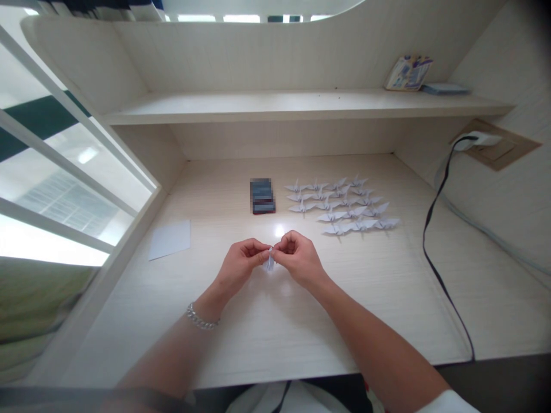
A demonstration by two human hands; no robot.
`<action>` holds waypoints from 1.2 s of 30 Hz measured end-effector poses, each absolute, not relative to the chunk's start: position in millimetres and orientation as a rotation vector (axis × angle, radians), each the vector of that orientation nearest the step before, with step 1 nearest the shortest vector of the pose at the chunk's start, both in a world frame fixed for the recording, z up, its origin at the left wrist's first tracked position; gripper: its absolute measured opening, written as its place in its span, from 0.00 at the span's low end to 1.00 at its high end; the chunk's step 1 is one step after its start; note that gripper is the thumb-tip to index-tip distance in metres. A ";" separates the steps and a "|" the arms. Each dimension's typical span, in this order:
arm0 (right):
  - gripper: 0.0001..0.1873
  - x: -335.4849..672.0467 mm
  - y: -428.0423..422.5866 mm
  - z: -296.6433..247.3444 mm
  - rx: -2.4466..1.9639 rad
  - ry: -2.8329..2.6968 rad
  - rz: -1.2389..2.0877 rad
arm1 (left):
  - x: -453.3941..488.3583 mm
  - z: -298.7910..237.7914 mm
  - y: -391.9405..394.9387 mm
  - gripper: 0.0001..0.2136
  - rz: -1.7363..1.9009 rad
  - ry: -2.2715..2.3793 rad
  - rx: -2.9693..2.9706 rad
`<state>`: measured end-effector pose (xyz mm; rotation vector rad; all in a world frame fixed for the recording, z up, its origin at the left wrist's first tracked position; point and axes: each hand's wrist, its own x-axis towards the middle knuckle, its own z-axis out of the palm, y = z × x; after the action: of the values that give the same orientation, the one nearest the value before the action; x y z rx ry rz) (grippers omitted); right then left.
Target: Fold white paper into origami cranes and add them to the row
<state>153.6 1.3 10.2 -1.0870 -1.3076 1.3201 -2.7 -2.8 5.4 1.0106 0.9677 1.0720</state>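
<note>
A small piece of folded white paper (269, 264) is pinched between both hands above the middle of the desk. My left hand (246, 259) grips its left side with thumb and fingertips; a silver chain bracelet (201, 318) circles that wrist. From the right, my right hand (299, 258) pinches the paper near its top, the fingertips of both hands almost meeting. The fingers cover much of the paper. Several white folded paper cranes (344, 203) stand in rows beyond my right hand. On the left lies a flat white sheet of paper (170, 240).
A dark rectangular object (262, 196), blurred out, lies behind the hands. A black cable (427, 241) runs from a wall socket (499, 143) down across the desk's right side. Above the desk, a shelf (258, 106) carries a printed packet (408, 73). White rails (64, 229) border the left.
</note>
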 end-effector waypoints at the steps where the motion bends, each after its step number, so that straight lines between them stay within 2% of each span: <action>1: 0.11 152.8 1.3 9.3 -1.094 -1.293 1.314 | -2.5 5.2 -2.8 0.07 1.078 0.966 1.009; 14: 0.09 154.5 2.4 8.2 -1.140 -1.297 1.238 | 3.6 6.6 -5.3 0.07 1.085 0.992 1.070; 22: 0.12 157.3 4.9 14.5 -0.992 -1.171 1.487 | 0.2 2.3 -2.7 0.08 1.132 0.974 1.065; 28: 0.11 158.8 4.6 12.4 -1.058 -1.281 1.352 | 1.7 5.1 -3.4 0.08 1.117 1.025 1.098; 36: 0.12 156.4 4.7 11.3 -1.039 -1.189 1.416 | 5.3 9.1 -6.7 0.13 1.236 1.017 1.155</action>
<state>156.4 4.7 11.3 -1.0388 -1.1895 1.4159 5.3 -6.7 9.1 1.1547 1.0173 1.2362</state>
